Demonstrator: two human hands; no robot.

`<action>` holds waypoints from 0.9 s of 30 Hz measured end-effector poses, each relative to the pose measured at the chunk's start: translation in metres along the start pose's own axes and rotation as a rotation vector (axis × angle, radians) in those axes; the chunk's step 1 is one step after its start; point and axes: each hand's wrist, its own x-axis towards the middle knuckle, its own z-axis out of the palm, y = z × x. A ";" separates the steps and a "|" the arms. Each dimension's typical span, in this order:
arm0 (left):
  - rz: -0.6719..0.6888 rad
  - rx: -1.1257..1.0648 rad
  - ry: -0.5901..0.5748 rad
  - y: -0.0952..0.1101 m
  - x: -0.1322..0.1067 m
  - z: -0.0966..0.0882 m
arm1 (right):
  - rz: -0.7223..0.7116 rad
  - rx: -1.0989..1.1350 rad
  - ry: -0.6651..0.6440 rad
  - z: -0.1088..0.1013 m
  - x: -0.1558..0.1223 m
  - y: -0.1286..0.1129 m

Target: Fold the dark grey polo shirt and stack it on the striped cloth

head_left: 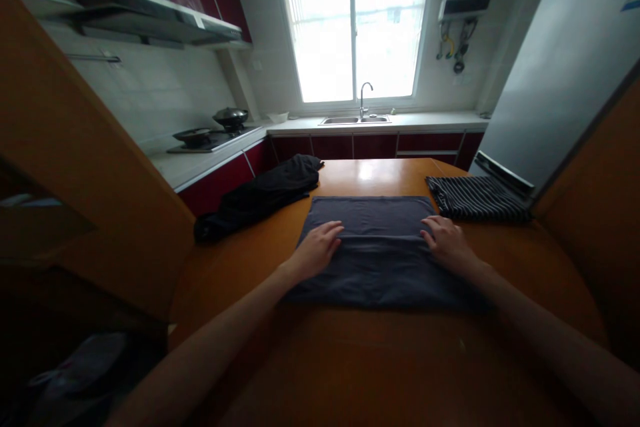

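A dark blue-grey cloth (380, 267) lies spread in a flat, roughly rectangular shape on the wooden table, with a crease running across its middle. Over its left side rests my left hand (317, 250), fingers stretched out toward the centre and holding nothing. My right hand (445, 240) is at the right edge, its fingers apart and reaching inward over the fabric. Whether the cloth is a garment folded in layers, I cannot tell.
The wooden table (360, 360) has a rounded edge. A crumpled black garment (265, 193) lies at its left, and a folded black-and-white striped cloth (477, 198) at its right. Beyond are a sink (343, 121), a stove (220, 140) with pans, and a fridge (550, 73).
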 end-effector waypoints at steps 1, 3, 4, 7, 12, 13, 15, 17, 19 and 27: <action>0.075 0.003 -0.043 0.016 0.000 0.007 | -0.073 0.021 -0.002 0.001 -0.003 -0.016; 0.152 0.024 -0.127 0.042 -0.001 0.021 | -0.205 0.056 -0.041 0.008 -0.012 -0.049; 0.160 0.034 -0.156 0.050 -0.002 0.028 | -0.253 0.063 -0.078 0.013 -0.018 -0.062; 0.140 0.039 -0.210 0.047 -0.011 0.034 | -0.304 0.056 -0.180 0.025 -0.038 -0.076; 0.076 0.021 -0.235 -0.003 -0.039 0.008 | -0.222 0.001 -0.229 0.020 -0.060 -0.020; 0.060 0.019 -0.236 -0.010 -0.044 0.001 | -0.196 -0.023 -0.228 0.016 -0.063 -0.008; 0.039 0.026 -0.223 -0.011 -0.052 -0.011 | -0.135 -0.078 -0.199 0.008 -0.068 0.005; 0.081 0.034 -0.197 0.005 -0.056 -0.017 | -0.114 -0.112 -0.137 0.000 -0.072 -0.002; 0.195 0.024 -0.194 0.030 -0.054 -0.015 | -0.179 -0.097 -0.093 -0.005 -0.074 -0.027; 0.367 -0.021 -0.390 0.063 -0.058 0.004 | -0.430 0.091 -0.294 -0.003 -0.092 -0.087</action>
